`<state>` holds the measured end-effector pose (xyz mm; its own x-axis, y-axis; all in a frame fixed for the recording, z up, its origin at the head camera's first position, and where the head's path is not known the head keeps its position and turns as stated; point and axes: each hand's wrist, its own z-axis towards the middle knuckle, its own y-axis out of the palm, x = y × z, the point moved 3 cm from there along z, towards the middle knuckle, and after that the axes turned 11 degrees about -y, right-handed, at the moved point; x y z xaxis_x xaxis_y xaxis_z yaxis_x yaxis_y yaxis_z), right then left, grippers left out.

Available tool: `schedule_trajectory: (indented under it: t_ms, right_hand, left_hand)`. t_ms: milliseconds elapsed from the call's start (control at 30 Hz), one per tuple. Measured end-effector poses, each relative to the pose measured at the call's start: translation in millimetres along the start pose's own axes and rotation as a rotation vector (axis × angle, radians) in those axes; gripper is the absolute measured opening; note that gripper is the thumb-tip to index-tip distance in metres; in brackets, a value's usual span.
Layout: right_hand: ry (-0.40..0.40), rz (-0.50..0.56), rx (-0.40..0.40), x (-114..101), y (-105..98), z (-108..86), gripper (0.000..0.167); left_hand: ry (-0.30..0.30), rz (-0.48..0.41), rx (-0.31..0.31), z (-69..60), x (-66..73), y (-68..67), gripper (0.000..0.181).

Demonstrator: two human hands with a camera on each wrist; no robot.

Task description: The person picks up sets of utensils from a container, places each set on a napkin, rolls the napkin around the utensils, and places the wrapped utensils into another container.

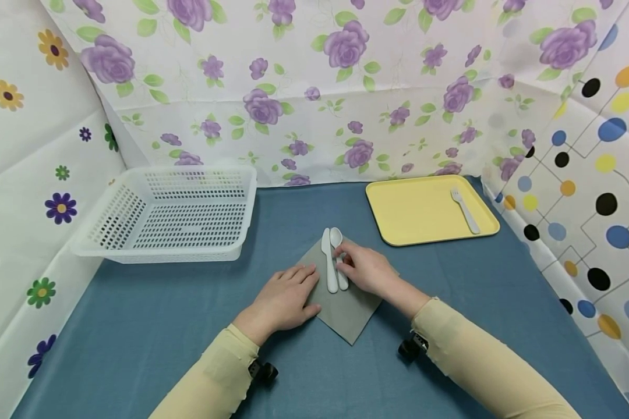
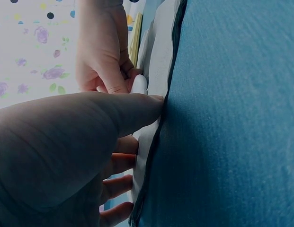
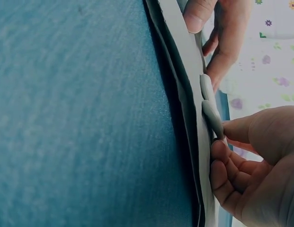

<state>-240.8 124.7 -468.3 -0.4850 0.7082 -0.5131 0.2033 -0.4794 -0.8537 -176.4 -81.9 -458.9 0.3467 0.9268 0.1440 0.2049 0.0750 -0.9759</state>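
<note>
A grey folded napkin (image 1: pixel 348 320) lies on the blue cloth, one corner toward me. Side by side on it are a white knife (image 1: pixel 329 265) and, to its right, a white spoon (image 1: pixel 336 235). My right hand (image 1: pixel 369 270) pinches the spoon's handle between thumb and fingers, as the right wrist view also shows. With fingers spread, my left hand (image 1: pixel 283 299) rests on the napkin's left edge; its thumb (image 2: pixel 142 111) touches the near left side. In the left wrist view the left hand hides most of the cutlery.
At the back left stands a white perforated basket (image 1: pixel 225 254). A yellow tray (image 1: pixel 409 209) sits at the back right with a white fork (image 1: pixel 465 211) on it. Flowered and dotted curtains (image 1: pixel 304 58) close off the back and sides of the blue-covered table (image 1: pixel 162 337).
</note>
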Motion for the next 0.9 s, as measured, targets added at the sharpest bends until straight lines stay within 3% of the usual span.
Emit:
schedule_trajectory:
  t_ms: [900]
  right_hand:
    - [-0.010, -0.029, 0.025, -0.8, 1.8, -2.5, 0.024]
  left_hand:
    - [0.006, -0.005, 0.002, -0.6, 0.0, -0.3, 0.070]
